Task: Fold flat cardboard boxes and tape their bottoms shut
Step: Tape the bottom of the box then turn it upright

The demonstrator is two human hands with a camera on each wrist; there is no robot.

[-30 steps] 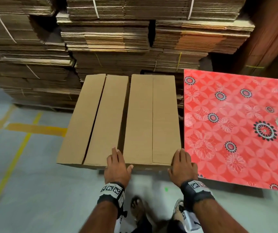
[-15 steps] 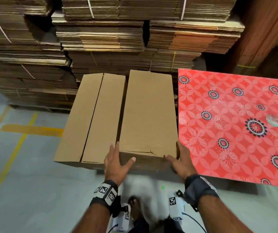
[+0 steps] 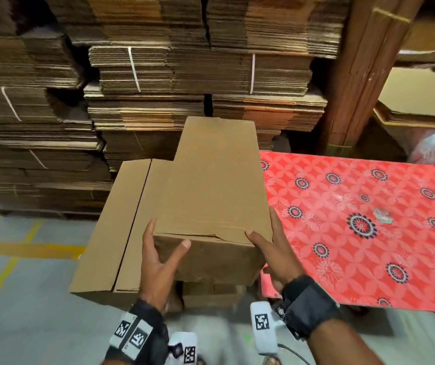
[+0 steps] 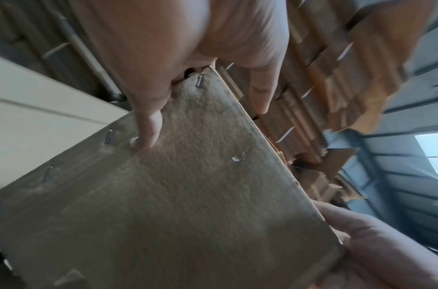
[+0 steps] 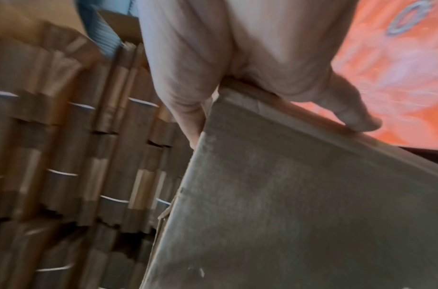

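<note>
One plain brown stapled cardboard box (image 3: 211, 196)

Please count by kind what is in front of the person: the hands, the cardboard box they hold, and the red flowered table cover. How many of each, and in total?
Hands: 2, the left hand and the right hand
Cardboard box held between them: 1
Red flowered table cover: 1
Total: 4
</note>
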